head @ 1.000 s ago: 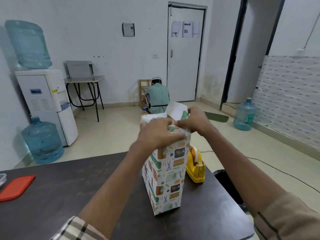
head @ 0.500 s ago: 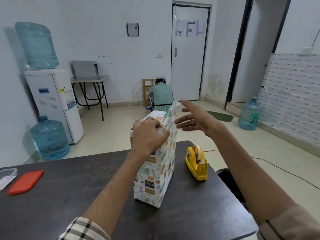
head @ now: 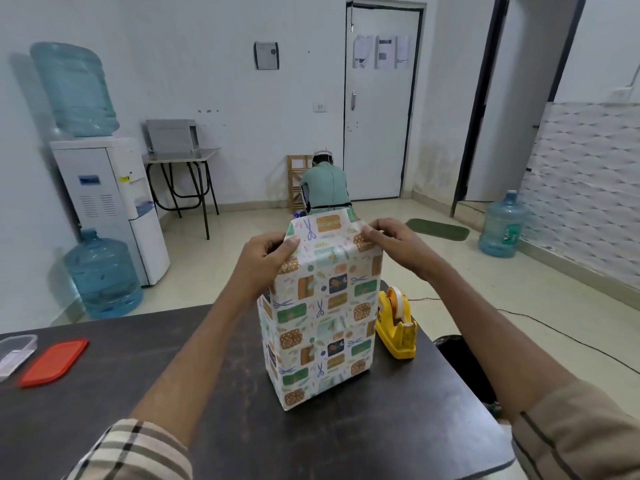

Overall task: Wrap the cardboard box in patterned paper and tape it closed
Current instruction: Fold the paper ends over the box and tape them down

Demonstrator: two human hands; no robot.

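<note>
The box (head: 320, 327) stands upright on end on the dark table (head: 173, 358), covered in white paper patterned with scissors and coloured tiles; no bare cardboard shows. A flap of the paper (head: 323, 228) sticks up above its top end. My left hand (head: 265, 258) pinches the flap's left edge at the box's top left corner. My right hand (head: 393, 242) pinches the paper at the top right corner. A yellow tape dispenser (head: 396, 323) with a white roll sits on the table just right of the box, touching or nearly touching it.
A red lid (head: 53, 362) and a clear container (head: 14, 349) lie at the table's left edge. Beyond the table are a water cooler (head: 104, 202), water jugs (head: 102, 275) (head: 502, 225), and a person (head: 325, 188) crouched by the door. The table's right edge runs close behind the dispenser.
The box has been turned so a broad face points at me. My right hand, open in the air half a second ago, now grips the paper at the top right; my left shifted to the flap's left edge.
</note>
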